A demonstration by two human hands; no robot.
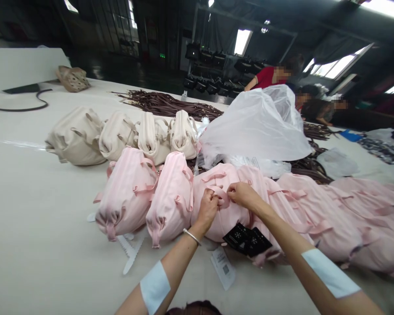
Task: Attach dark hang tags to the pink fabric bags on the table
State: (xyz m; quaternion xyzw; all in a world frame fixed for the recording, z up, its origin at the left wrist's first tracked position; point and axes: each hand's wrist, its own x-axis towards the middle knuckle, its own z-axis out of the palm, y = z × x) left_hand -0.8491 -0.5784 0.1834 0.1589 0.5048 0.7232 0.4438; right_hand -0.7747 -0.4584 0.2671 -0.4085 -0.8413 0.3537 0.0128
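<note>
pink bags (223,205) soft matt cloth, cream bags (118,133) same, clear plastic sack (256,124) glossy, tags (246,239) matt blk card

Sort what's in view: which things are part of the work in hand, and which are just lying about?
In hand: left hand, right hand, both pinching the pink tie of the pink bag between them; black tags beside it.
Lying about: cream bags, brown straps, clear plastic bag, black cable.

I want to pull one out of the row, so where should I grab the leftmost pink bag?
Probably by the ribbon strap across the leftmost pink bag, coming from its left: the body is plump and smooth, and another bag crowds its right.
</note>
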